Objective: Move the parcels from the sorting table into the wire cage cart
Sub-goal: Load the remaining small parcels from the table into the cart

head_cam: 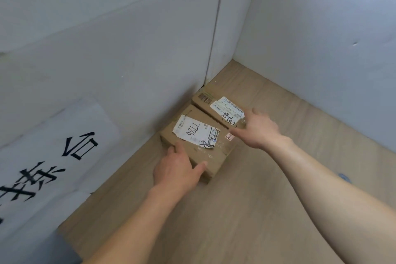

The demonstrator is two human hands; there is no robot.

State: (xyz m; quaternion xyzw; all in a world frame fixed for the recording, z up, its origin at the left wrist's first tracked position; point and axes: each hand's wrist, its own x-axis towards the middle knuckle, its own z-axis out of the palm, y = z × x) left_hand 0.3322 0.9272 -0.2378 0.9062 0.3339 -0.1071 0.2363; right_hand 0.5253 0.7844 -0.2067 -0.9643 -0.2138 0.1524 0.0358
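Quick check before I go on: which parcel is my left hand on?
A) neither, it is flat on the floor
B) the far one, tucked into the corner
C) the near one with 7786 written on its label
C: the left hand grips the near corner of the parcel marked 7786, which lies beside the far parcel along the left wall.

Light: soft, even, moderately bright, cool-toned. Shadows: faint; a dark band where the white board walls (128, 49) meet the tan cardboard floor (267, 210), another under the nearer brown cardboard parcel (214, 157). Sharpness: slightly soft overall; black characters on the white paper sign (42, 163) smeared. Distortion: wide-angle bowing of straight edges toward frame margins.
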